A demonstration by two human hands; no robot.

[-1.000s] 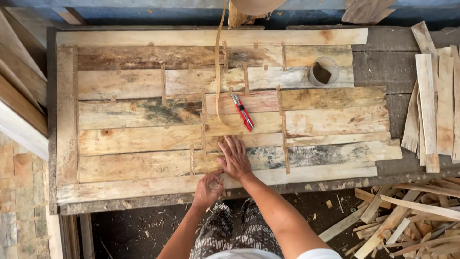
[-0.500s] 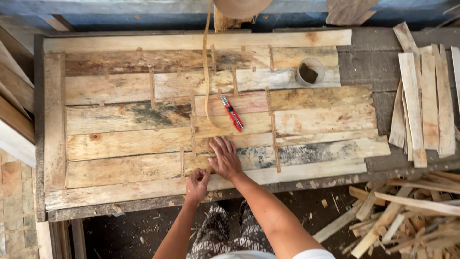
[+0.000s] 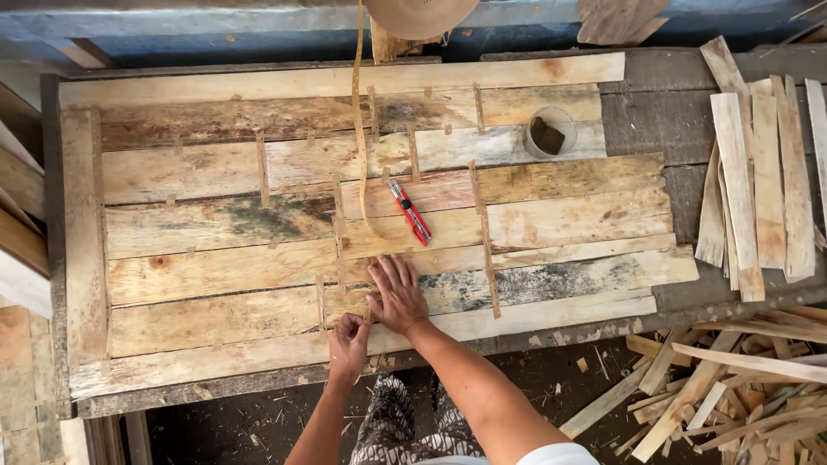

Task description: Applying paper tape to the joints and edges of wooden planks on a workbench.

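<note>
Near the front edge of the workbench (image 3: 52, 258), we press our right hand (image 3: 398, 295) flat on the veneer sheets (image 3: 258, 224), fingers spread apart. Just beside it, our left hand (image 3: 348, 343) pinches a narrow strip of tape (image 3: 356, 112), fingers together on its end at a seam. Toward the middle lies 1 red utility knife (image 3: 409, 211), apart from both hands. At the back right stands a small round cup (image 3: 550, 132). Loose wood slats (image 3: 758, 181) pile along the right edge.
</note>
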